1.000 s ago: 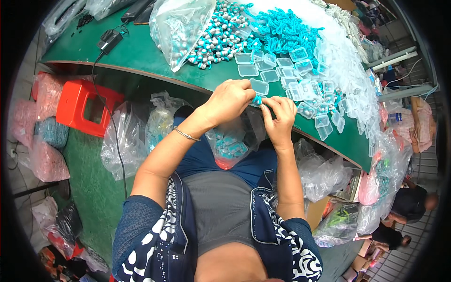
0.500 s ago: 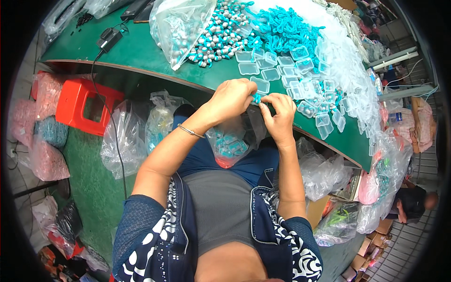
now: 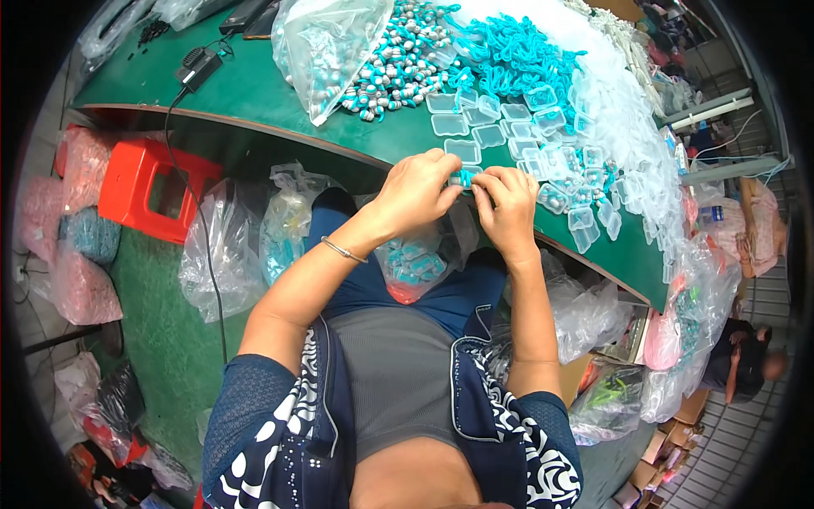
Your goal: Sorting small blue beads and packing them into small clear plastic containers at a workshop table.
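At the table's near edge, a small clear plastic box (image 3: 465, 177) with turquoise and grey contents sits between my hands, its lid (image 3: 462, 152) standing open on the far side. My left hand (image 3: 414, 193) grips the box's left side between thumb and fingers. From the right, my right hand (image 3: 509, 208) pinches at its other end, the fingertips partly hiding what lies inside. Just beyond are open clear boxes (image 3: 489, 136). A pile of turquoise cords (image 3: 517, 55) and a heap of turquoise-and-grey earplug-like pieces (image 3: 398, 72) lie farther back.
A clear bag (image 3: 326, 51) rests on the green table (image 3: 246, 93), left of the pieces. A black adapter (image 3: 199, 68) trails its cord over the edge. In my lap, a bag (image 3: 415, 259) holds filled boxes. A red stool (image 3: 153, 191) stands left; a person (image 3: 746, 360) is far right.
The box has come down flatter at the table edge, showing more of its turquoise contents. My left hand has shifted slightly, its fingers now over the box's left side.
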Motion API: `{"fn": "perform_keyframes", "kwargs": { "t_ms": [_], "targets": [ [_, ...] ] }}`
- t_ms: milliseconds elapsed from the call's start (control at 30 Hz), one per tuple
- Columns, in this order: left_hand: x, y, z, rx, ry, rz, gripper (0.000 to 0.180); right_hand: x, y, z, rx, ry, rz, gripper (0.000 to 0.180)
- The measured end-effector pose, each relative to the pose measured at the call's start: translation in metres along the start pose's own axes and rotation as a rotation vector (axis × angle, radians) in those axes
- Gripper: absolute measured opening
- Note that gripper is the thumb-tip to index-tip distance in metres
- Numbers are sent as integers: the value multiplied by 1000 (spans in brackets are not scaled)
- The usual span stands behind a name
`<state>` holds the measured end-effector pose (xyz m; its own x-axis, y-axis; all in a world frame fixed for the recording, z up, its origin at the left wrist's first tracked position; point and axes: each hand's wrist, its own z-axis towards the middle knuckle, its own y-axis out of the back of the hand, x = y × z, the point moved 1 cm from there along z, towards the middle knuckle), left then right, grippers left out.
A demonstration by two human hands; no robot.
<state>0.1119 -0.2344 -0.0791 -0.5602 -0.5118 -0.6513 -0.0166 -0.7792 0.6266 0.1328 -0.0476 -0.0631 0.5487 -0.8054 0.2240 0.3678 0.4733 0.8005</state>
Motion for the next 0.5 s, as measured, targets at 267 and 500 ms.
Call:
{"fn": "perform_keyframes", "kwargs": {
  "t_ms": [267, 500],
  "targets": [
    [-1, -4, 1, 60, -49, 158, 43, -17, -1, 8, -50, -30, 49, 20],
    [3, 5, -1, 124, -72, 144, 40, -19, -14, 26, 130, -65, -209, 26]
  ]
}}
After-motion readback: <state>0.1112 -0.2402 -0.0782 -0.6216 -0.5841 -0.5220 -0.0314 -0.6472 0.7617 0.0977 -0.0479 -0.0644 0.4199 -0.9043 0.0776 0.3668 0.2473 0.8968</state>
